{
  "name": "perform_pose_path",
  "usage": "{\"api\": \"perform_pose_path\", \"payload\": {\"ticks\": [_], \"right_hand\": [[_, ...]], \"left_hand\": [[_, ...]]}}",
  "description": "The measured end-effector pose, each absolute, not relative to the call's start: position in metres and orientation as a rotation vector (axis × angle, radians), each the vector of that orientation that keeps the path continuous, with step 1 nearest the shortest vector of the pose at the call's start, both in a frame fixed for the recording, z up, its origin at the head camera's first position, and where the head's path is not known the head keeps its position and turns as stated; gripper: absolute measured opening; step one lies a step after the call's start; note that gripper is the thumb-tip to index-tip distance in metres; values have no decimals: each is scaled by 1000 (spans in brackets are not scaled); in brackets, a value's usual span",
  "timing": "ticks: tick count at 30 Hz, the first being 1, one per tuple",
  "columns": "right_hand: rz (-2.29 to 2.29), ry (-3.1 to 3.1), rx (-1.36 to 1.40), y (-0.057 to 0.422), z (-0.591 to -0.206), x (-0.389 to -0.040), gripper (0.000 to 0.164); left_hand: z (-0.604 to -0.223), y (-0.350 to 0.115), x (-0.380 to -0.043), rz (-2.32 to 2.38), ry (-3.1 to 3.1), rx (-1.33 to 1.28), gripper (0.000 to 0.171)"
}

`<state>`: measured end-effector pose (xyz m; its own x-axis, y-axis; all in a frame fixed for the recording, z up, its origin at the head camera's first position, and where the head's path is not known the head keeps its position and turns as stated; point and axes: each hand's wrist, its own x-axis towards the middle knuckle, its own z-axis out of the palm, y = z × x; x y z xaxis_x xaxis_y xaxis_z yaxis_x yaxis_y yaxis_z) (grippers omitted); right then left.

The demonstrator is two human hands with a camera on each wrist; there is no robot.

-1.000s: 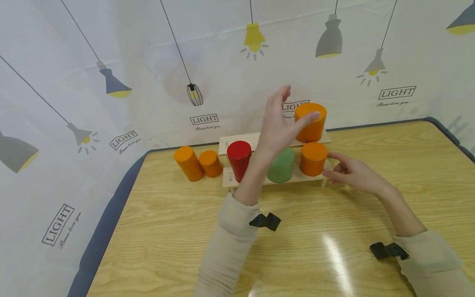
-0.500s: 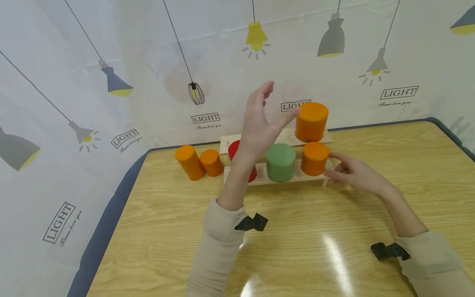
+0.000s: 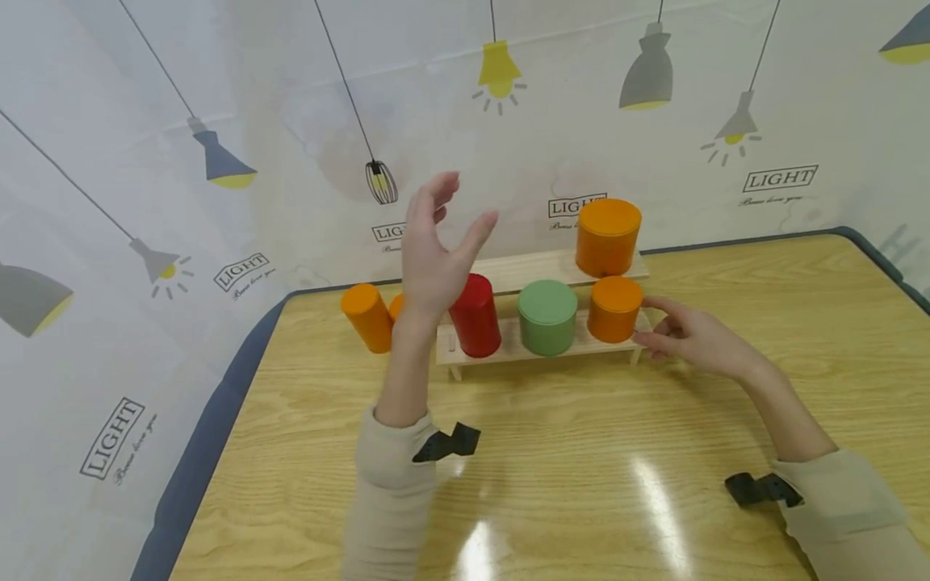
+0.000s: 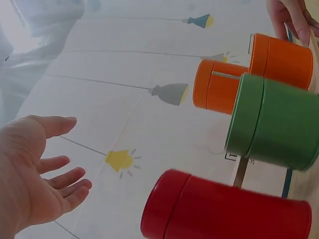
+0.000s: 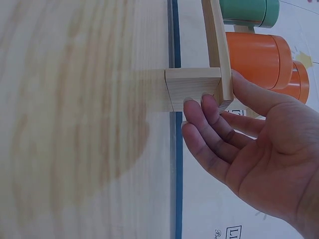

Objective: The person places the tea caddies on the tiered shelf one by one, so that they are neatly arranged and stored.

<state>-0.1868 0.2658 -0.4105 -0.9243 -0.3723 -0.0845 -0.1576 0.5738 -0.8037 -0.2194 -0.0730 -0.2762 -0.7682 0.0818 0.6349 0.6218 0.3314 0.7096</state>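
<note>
My left hand (image 3: 434,262) is raised with fingers spread and nothing in it, left of a tall red canister (image 3: 475,319) and overlapping a small orange canister behind it. The red canister, a green canister (image 3: 548,319) and an orange canister (image 3: 614,311) stand in a row on the lower step of a two-step wooden shelf (image 3: 508,339). A larger orange canister (image 3: 608,238) stands on the upper step. At the shelf's right end, my right hand (image 3: 693,343) grips the lower step; in the right wrist view its thumb is at the plank's edge and fingertips (image 5: 192,107) are by the leg.
A tall orange canister (image 3: 366,319) stands on the table (image 3: 305,452) left of the shelf, beside the partly covered small orange canister (image 3: 395,307). Behind the table's dark edge hangs a white backdrop (image 3: 291,121) printed with lamps.
My left hand has moved left, away from the large orange canister on the upper step, across to the left of the red canister. The right hand has stayed at the shelf's end.
</note>
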Motion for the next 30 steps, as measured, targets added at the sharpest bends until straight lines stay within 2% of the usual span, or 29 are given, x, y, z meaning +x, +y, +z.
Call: {"api": "perform_pose_path", "payload": {"ticks": [17,30], "right_hand": [[-1278,2561,-421,267,-414,-188,73],[-1277,2561,-422,267,-413,-190,73]], "left_hand": [[-326,-169,-227,-1365,-2219,-186,54],[-381,-223,-229,-1430,-2336,102,77]]}}
